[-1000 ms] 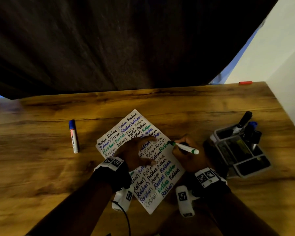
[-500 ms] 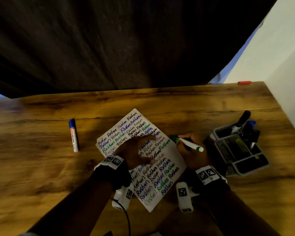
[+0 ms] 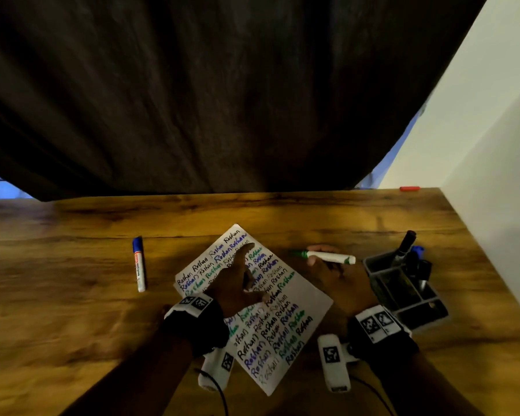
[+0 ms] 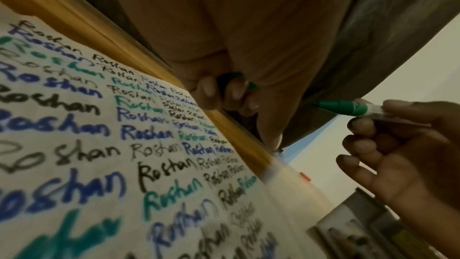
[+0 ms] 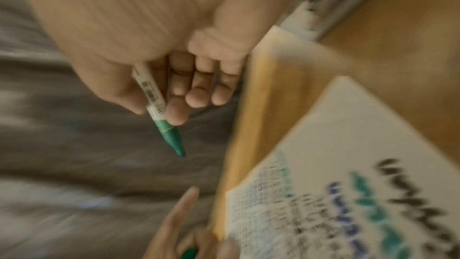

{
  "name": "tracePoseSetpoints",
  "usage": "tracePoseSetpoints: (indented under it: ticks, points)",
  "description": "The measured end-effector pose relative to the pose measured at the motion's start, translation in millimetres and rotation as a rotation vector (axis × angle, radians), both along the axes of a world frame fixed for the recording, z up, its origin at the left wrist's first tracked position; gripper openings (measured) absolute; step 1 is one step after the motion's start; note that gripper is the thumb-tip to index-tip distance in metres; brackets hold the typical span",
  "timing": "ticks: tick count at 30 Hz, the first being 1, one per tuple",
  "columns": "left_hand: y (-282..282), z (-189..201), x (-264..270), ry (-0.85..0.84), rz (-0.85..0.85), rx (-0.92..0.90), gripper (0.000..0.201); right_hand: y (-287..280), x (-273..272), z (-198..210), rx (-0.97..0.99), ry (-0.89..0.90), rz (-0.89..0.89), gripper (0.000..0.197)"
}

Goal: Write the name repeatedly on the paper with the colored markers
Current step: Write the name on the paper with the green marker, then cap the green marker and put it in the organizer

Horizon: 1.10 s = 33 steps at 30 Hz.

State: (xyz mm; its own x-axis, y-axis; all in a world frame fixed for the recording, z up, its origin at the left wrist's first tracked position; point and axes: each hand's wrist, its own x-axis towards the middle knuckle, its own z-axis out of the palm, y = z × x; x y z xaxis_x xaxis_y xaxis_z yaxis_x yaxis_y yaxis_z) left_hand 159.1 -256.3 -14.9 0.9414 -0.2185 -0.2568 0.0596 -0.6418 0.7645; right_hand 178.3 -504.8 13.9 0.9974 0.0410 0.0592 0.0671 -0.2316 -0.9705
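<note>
The white paper (image 3: 308, 298), crowded with names in black, blue and green, lies tilted on the wooden table (image 3: 72, 295). My left hand (image 3: 243, 280) hovers over its middle with the forefinger stretched out. In the left wrist view its other fingers (image 4: 211, 90) curl round a green cap (image 4: 236, 80). My right hand (image 3: 336, 274) grips the uncapped green marker (image 3: 327, 256) just right of the sheet. The marker's tip points left and is off the paper (image 4: 74, 145). The right wrist view is blurred but shows the green marker (image 5: 159, 109) between thumb and fingers.
A blue-capped marker (image 3: 139, 264) lies on the table left of the paper. A grey desk organiser (image 3: 403, 291) with several markers stands at the right, close to the white wall. A small red object (image 3: 409, 188) sits at the far right corner. A dark curtain hangs behind.
My right hand has drawn the green marker off the paper, to the right and away from me. My left hand has lifted from the sheet and its forefinger now sticks out.
</note>
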Motion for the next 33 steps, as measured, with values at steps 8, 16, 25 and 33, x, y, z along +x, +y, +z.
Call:
tracePoseSetpoints:
  ticks: [8, 16, 25, 33]
  points:
    - [-19.9, 36.4, -14.2, -0.190, 0.053, -0.173, 0.101, 21.7, -27.8, 56.3, 0.017, -0.021, 0.170, 0.013]
    - [-31.0, 55.4, -23.1, -0.254, 0.025, -0.196, 0.097, 31.0, -37.0, 62.7, -0.169, -0.138, 0.199, 0.015]
    - [-43.8, 71.9, -30.1, -0.266, -0.029, -0.119, 0.084, 32.4, -44.4, 68.7, -0.220, -0.189, 0.236, 0.010]
    - [-51.8, 90.5, -24.1, -0.367, 0.002, 0.069, 0.050, 37.3, -45.7, 69.7, -0.096, -0.129, 0.189, 0.012]
